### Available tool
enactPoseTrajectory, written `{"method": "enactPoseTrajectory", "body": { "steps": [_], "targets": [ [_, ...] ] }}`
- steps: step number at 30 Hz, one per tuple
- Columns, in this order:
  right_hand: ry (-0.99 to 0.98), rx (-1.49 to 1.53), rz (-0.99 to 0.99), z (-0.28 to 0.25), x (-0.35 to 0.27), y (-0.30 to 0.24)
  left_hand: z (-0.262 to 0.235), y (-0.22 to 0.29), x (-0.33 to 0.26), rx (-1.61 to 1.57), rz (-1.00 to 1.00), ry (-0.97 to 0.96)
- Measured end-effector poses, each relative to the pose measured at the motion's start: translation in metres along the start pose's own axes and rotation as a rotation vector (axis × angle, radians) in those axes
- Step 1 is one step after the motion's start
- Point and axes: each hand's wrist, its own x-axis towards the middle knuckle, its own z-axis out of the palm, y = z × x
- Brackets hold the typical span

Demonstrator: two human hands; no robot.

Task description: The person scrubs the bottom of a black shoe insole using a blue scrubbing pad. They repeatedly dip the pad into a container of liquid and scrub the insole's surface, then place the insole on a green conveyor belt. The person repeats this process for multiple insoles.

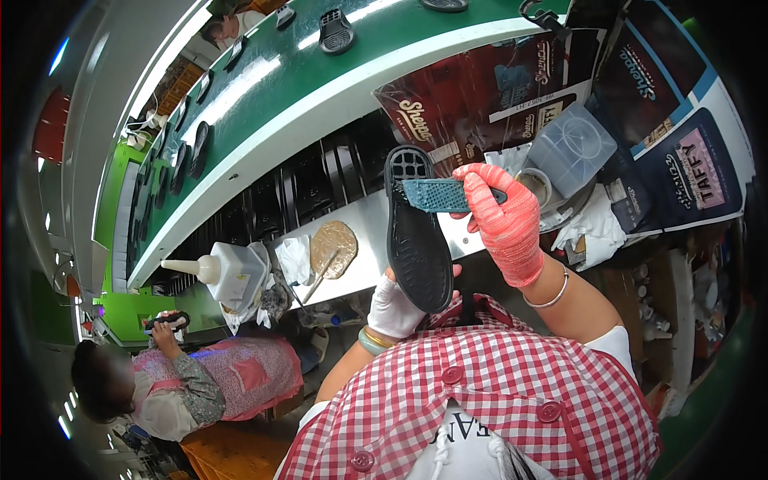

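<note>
the long green conveyor belt (264, 88) curves across the top, carrying black soles (336, 32) well apart from each other. below it runs the white desk (368, 224), where a glue-smeared round pad (334, 246) lies near a white squeeze bottle (228, 270) with a cone nozzle. dark red and navy glossy bags (512, 88), rectangular with pale label panels, lie overlapping at the upper right; a clear plastic box (572, 148) rests on them beside a small round tin (534, 184).

the black shoe sole (416, 232) stands nearly upright over the desk's near edge, its lower end held in the left hand (396, 308), white-gloved, grip closed around it. the right hand (506, 220), in a red glove, has its grip pinching one end of a teal textured insert (438, 194), which lies across the sole's upper part, touching it.

to do this well, i judge the sole should be kept steady and the insert squared to its outline before pressing, working from one end so no edge lifts.
</note>
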Motion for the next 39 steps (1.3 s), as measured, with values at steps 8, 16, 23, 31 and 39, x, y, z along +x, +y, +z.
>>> {"method": "enactPoseTrajectory", "body": {
  "steps": [8, 16, 23, 31, 39],
  "targets": [
    [-0.07, -0.029, 0.029, -0.002, 0.006, -0.007, -0.006, 0.0, -0.001, 0.026, 0.004, -0.038],
    [-0.163, -0.031, 0.283, -0.002, -0.026, 0.003, -0.011, 0.002, 0.008, 0.018, 0.072, -0.005],
    [-0.295, -0.054, 0.4, -0.01, -0.036, 0.002, -0.009, 0.002, 0.014, 0.016, 0.08, 0.154],
    [-0.551, -0.193, 0.365, -0.013, -0.022, -0.009, -0.006, 0.002, 0.011, 0.137, 0.016, 0.354],
    [-0.715, -0.293, 0.564, -0.003, 0.001, -0.014, -0.011, 0.004, 0.012, -0.049, -0.169, 0.387]
  ]
}}
